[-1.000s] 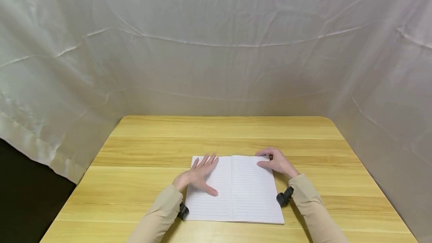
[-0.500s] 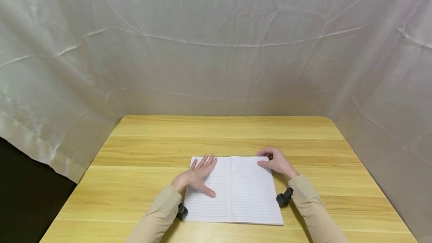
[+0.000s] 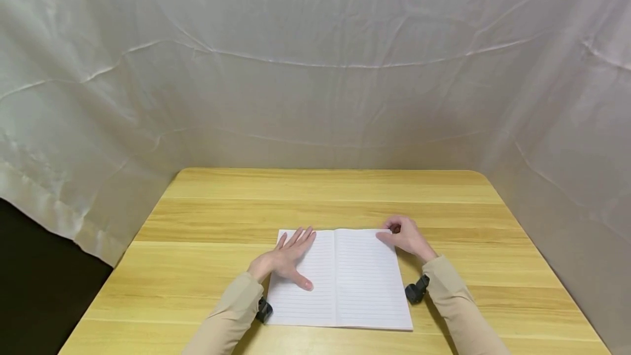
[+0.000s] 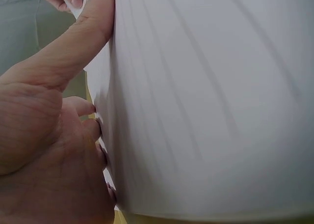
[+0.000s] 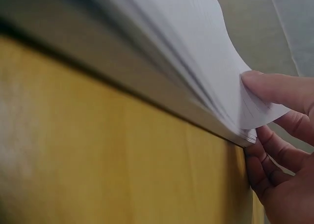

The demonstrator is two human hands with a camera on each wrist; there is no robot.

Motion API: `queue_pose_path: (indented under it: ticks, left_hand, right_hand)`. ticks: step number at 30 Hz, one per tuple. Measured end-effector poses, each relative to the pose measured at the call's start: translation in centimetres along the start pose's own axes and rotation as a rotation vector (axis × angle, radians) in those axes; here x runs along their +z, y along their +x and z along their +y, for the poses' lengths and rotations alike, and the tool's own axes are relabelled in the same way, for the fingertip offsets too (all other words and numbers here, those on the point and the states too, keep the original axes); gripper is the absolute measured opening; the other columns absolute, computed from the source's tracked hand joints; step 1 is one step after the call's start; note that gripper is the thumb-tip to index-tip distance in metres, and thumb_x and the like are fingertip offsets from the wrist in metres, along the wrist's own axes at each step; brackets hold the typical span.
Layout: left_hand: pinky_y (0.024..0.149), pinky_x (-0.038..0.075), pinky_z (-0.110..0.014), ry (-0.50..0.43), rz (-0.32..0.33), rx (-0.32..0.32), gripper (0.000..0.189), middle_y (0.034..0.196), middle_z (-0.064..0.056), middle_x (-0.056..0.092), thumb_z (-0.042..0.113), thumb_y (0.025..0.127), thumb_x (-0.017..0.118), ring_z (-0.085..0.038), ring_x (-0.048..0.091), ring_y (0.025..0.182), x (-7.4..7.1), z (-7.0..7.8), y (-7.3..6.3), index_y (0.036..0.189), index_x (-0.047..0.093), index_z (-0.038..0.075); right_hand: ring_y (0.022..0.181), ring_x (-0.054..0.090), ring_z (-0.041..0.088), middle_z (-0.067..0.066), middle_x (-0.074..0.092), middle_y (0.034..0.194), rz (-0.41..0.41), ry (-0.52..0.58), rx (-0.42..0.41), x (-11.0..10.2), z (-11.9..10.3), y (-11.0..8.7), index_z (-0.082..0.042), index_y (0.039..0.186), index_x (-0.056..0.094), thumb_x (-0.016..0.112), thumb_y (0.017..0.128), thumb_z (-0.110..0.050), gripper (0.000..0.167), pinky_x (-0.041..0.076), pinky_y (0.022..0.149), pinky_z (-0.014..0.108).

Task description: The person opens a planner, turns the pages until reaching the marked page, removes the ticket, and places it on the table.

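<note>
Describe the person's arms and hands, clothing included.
The left sleeve and right sleeve are long and plain beige. The left wrist camera and right wrist camera are small and black. The left hand and right hand are bare, without gloves.

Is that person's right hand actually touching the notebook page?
Touching. The right wrist view shows it: the right hand pinches a corner of the page, its thumb on the sheet with no gap.
</note>
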State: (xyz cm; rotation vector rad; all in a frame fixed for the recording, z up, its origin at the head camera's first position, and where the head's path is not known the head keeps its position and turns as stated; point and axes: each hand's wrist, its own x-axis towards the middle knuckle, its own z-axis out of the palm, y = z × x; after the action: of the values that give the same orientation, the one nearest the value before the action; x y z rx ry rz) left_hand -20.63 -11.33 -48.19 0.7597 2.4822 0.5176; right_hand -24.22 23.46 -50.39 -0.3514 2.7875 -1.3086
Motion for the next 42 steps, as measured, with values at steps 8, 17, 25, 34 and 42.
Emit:
queue_pose_path:
  ticks: [8,17,25,34,42]
  left_hand:
    - [0.127,-0.007,-0.06,-0.003,0.001,0.008,0.127,0.171,-0.016,-0.007,0.046,0.075,0.086,-0.035,-0.007,0.159,0.1,-0.2,0.0,0.161,0.003,0.002]
    - [0.127,-0.005,-0.062,-0.014,0.033,0.043,0.125,0.17,-0.019,-0.004,0.044,0.077,0.085,-0.038,-0.005,0.159,0.2,-0.7,0.0,0.161,0.005,0.0]
    - [0.125,-0.004,-0.065,-0.16,0.149,0.114,0.11,0.169,-0.022,0.005,0.04,0.085,0.079,-0.042,0.001,0.158,0.6,-1.5,-0.2,0.16,0.011,-0.003]
    - [0.128,-0.001,-0.059,-0.38,0.315,0.142,0.084,0.167,-0.022,0.019,0.033,0.097,0.067,-0.041,0.006,0.157,0.8,-1.2,-0.2,0.159,0.021,-0.001]
    - [0.121,0.034,-0.056,-0.577,0.448,0.209,0.061,0.149,-0.022,0.052,0.025,0.104,0.057,-0.038,0.046,0.142,1.3,-0.1,-0.1,0.155,0.034,0.001]
  right_hand:
    - [0.079,0.056,0.008,0.013,0.07,0.096,0.077,0.024,-0.037,-0.1,-0.1,-0.7,-0.003,0.091,0.076,0.074,0.09,-0.014,0.01,0.048,0.07,0.018]
    - [0.087,0.062,-0.003,0.02,0.074,0.11,0.054,0.129,-0.044,-0.6,-0.4,-1.5,0.001,0.111,0.075,0.066,0.098,-0.019,0.026,0.053,0.077,0.017]
    - [0.101,0.063,-0.007,0.024,0.069,0.127,-0.017,0.208,-0.005,-1.2,-1.9,-2.5,0.005,0.128,0.065,0.062,0.101,-0.024,0.039,0.051,0.089,0.013]
    - [0.114,0.068,0.016,0.022,0.065,0.135,-0.175,0.226,-0.091,-1.4,-3.3,-3.2,0.0,0.134,0.063,0.058,0.103,-0.025,0.04,0.057,0.087,0.021]
    - [0.124,0.06,0.002,0.017,0.056,0.147,-0.338,0.25,-0.131,-0.9,-4.3,-3.5,-0.005,0.135,0.064,0.057,0.104,-0.026,0.038,0.053,0.095,0.017]
